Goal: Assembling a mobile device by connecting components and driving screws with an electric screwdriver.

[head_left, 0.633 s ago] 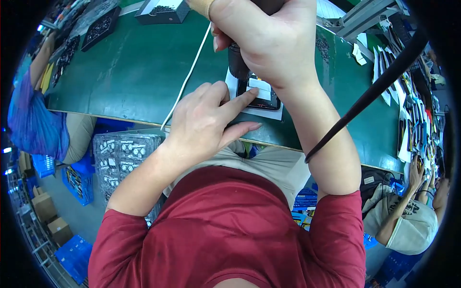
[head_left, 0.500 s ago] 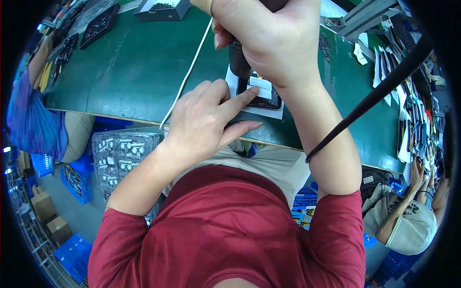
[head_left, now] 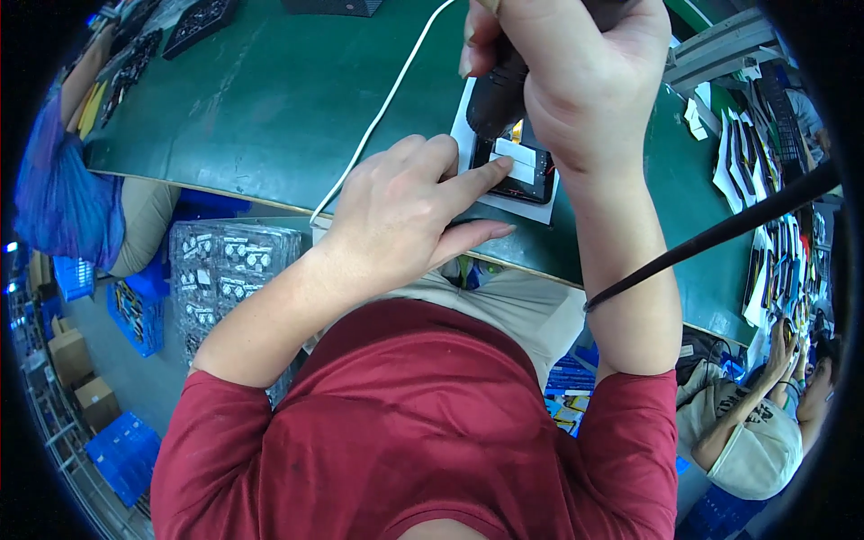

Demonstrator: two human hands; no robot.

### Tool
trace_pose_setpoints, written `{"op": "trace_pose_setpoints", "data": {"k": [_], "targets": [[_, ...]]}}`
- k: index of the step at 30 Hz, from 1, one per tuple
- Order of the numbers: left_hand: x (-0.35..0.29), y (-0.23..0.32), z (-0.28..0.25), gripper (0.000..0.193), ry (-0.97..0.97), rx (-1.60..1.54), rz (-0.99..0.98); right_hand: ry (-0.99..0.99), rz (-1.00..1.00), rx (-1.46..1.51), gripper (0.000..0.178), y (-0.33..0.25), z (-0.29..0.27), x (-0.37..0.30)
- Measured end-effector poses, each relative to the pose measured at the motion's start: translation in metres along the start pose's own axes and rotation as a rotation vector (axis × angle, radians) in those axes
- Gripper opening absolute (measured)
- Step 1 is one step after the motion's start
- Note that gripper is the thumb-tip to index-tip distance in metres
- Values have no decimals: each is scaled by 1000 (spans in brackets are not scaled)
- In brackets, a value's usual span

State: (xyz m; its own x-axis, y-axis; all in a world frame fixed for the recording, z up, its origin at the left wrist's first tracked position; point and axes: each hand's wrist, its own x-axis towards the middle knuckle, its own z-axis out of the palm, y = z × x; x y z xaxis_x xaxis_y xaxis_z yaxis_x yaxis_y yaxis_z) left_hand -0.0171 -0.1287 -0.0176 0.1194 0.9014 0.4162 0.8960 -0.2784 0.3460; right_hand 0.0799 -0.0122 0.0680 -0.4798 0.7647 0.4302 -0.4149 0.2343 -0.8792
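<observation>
My right hand (head_left: pixel 589 85) is wrapped round a black electric screwdriver (head_left: pixel 498 101), whose tip I cannot see. Below it lies a black phone-like device (head_left: pixel 531 191), with a white rectangular piece (head_left: pixel 516 149) and a small orange strip on it. A white sheet (head_left: pixel 517 209) is under the device. With its index fingertip, my left hand (head_left: pixel 391 207) touches the white piece; the thumb is stretched out apart and the other fingers are curled. My right hand and the screwdriver cover part of the device's far side.
A white cable (head_left: pixel 378 112) crosses the green table (head_left: pixel 261 117). Black trays (head_left: pixel 200 25) stand at the far left. A black cord (head_left: pixel 720 236) passes over my right forearm. Clear plastic trays (head_left: pixel 238 261) sit below the table edge. Other people are at both sides.
The whole view has shifted, so the table, device and hands appear further right. The screwdriver leans more, and more of the orange strip shows. My left fingertip is still on the white piece.
</observation>
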Motion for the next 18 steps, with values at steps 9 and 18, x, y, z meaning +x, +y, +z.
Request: {"op": "trace_pose_setpoints", "data": {"k": [9, 18], "targets": [[-1, -1, 2, 53, 18, 2, 17, -3, 18, -17, 16, 1, 1, 1], [-3, -1, 5, 50, 41, -17, 48, 27, -22, -28, 16, 16, 8, 1]]}}
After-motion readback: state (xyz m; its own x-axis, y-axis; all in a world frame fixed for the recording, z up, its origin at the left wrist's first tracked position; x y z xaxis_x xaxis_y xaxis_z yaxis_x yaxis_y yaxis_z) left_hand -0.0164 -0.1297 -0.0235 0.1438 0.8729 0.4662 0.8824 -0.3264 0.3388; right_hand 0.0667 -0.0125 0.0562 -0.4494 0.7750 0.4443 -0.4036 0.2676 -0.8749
